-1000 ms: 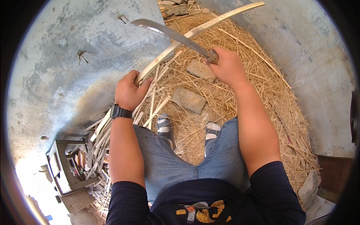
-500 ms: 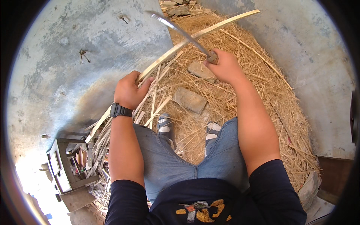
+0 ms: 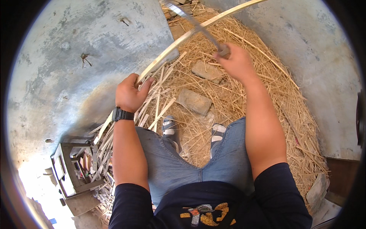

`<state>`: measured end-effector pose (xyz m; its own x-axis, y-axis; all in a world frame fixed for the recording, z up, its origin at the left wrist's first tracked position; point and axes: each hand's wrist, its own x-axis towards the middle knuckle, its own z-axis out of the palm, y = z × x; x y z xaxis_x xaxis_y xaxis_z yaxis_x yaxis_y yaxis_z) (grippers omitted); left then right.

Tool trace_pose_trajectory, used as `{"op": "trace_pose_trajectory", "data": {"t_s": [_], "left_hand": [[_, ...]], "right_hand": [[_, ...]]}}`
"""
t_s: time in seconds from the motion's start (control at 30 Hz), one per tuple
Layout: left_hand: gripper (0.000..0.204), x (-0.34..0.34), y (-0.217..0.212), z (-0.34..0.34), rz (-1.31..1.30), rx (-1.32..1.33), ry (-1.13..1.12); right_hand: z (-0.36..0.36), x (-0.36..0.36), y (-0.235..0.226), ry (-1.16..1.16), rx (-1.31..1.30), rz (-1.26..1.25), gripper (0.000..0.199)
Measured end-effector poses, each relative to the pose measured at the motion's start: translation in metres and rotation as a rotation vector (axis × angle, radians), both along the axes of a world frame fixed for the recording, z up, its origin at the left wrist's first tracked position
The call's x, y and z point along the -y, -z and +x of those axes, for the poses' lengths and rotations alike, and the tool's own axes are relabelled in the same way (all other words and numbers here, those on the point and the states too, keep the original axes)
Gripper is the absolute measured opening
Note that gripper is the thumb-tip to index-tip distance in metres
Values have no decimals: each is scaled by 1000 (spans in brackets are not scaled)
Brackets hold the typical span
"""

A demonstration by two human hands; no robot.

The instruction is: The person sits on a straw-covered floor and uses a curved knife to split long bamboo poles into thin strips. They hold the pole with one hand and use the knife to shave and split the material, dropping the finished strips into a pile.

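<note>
My left hand [image 3: 129, 94], wearing a black wristwatch [image 3: 122, 114], is closed around a long pale bamboo strip [image 3: 164, 54]. From there the strip slants up and away to the right, past the top edge of the picture. A long-bladed knife [image 3: 209, 36] is in my right hand [image 3: 237, 64], gripped by its short handle. Its blade points up and to the left and crosses the strip well beyond my left hand. Motion slightly blurs the blade, and I cannot tell whether its edge touches the strip.
Shavings [image 3: 263, 76] cover the ground ahead and to the right, around two bricks [image 3: 193, 101] [image 3: 207, 71]. Cut strips [image 3: 162, 86] lie beside my left arm. A dark wooden frame [image 3: 70, 168] stands at lower left. Grey walls [image 3: 99, 34] rise on both sides.
My right hand has shifted a little right with the knife, and the blade crosses the strip slightly farther along. The strip's far end has risen. My left hand has barely moved.
</note>
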<state>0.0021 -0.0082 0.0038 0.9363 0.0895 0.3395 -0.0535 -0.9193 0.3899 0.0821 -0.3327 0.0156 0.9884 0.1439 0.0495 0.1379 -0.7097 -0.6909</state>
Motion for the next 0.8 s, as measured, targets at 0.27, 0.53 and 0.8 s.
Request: {"op": "trace_pose_trajectory", "data": {"t_s": [0.27,0.53,0.8], "left_hand": [[45,4,7,2,-1,39,19],[42,2,2,-2,-59,121,1],[40,0,5,3,-35,75,0]], "right_hand": [[-13,-4,-2,-140,102,-67,28],[0,9,-2,50,161,44,25],[-3,11,6,37,163,93,23]]}}
